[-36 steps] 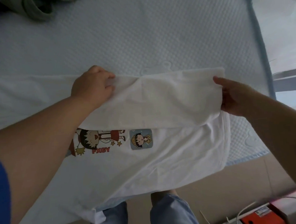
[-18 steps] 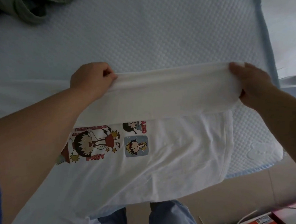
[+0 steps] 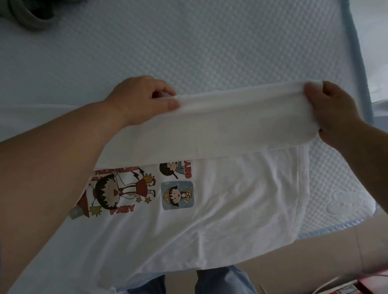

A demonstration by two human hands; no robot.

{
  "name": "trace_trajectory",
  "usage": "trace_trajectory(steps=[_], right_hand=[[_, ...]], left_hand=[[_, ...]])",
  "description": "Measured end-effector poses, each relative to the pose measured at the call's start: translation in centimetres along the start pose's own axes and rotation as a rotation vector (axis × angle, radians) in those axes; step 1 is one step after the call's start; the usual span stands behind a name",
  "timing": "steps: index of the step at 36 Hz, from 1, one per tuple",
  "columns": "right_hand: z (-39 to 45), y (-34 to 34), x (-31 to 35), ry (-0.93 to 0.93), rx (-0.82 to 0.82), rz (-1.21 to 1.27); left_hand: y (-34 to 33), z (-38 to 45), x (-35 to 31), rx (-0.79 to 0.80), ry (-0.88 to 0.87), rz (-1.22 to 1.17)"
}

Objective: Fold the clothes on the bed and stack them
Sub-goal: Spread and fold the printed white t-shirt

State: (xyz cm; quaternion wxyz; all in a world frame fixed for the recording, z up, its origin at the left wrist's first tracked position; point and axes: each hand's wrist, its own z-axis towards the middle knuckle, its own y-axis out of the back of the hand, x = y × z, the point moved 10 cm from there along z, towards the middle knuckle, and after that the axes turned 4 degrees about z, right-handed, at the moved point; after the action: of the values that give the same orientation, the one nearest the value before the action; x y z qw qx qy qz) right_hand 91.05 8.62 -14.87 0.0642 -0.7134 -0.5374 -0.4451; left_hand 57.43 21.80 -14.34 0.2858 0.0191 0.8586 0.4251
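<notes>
Fingers of the left hand are clenched on the folded edge of the white T-shirt, and the right hand pinches the same edge at its other end, thumb under and fingers curled over the cloth. Over the last second that edge has travelled away from the person, toward the far side of the bed: a second ago the turned-over flap covered most of the cartoon print, and now the print shows nearly whole, with only its top hidden under the flap. The right hand has also moved outward toward the bed's right edge, so the flap is drawn taut and straight between the two hands instead of sagging. To my eye this means the fold is being reopened or reset, not laid down, so this shirt is not yet folded and nothing from it can go on a stack.

The shirt lies across the near edge of the bed, its lower part hanging past that edge over the person's legs. Its long axis runs left to right along the near edge; the hem end points toward the bed's near right corner, the rest passing under the left forearm. A green garment sits bunched at the far left corner.
</notes>
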Motion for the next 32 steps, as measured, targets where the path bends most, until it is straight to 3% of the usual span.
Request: trace_trajectory(steps=[5, 13, 21, 24, 28, 32], right_hand=[[-0.2, -0.2, 0.9, 0.054, -0.047, 0.003], [-0.5, 0.6, -0.3, 0.006, -0.004, 0.079], [1.6, 0.8, 0.9, 0.029, -0.074, -0.140], [1.4, 0.4, 0.3, -0.065, -0.010, -0.040], [0.4, -0.6, 0.4, -0.031, 0.165, -0.066], [0.0, -0.6, 0.1, 0.043, 0.202, -0.240]], left_hand=[[-0.2, 0.7, -1.7, -0.023, -0.039, 0.131], [-0.4, 3.1, -4.9, -0.070, -0.038, 0.015], [-0.2, 4.5, -4.7, -0.140, 0.007, 0.149], [-0.8, 4.5, -4.7, -0.230, 0.052, 0.140], [-1.9, 4.4, -5.1, -0.246, 0.089, 0.099], [-2.2, 5.5, -6.6, -0.219, 0.064, 0.059]])
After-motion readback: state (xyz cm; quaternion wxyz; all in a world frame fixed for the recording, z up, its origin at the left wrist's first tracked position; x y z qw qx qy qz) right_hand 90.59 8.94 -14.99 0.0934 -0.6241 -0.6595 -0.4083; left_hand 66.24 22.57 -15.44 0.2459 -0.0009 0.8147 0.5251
